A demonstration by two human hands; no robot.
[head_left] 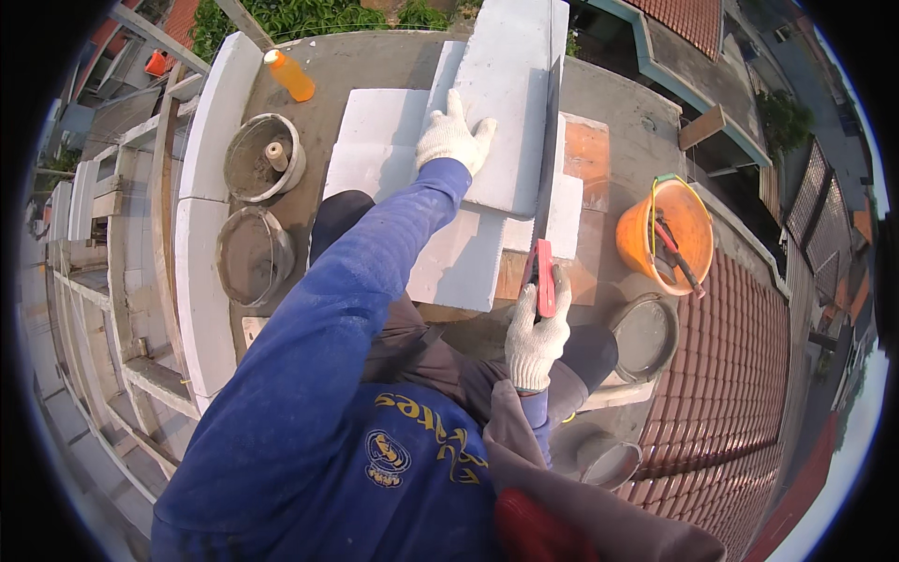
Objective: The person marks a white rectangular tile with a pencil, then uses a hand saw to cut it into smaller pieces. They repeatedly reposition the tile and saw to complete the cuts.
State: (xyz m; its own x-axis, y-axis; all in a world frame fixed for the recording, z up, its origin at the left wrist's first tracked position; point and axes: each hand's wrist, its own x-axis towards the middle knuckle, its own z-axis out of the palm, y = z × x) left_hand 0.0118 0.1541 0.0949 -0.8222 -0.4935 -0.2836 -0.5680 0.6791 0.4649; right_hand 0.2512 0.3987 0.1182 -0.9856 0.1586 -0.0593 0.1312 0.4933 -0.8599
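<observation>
A long white lightweight concrete block (507,84) lies on top of other pale blocks (457,266) in front of me. My left hand (452,140), in a white knit glove, rests on its upper face with fingers spread and thumb out. My right hand (537,339), gloved too, is closed around the red handle of a handsaw (545,279). The saw's dark blade points away from me along the block's right side. Whether its teeth have entered the block, I cannot tell. Beneath the stack, at the right, an orange-brown board (587,155) shows.
Two mortar buckets (265,157) and an orange bottle (289,76) stand left, beside a low white block wall (205,281). At right are an orange bucket (641,228) holding red-handled tools and a round grey basin (646,337). Beyond them slopes a brown tiled roof (726,365).
</observation>
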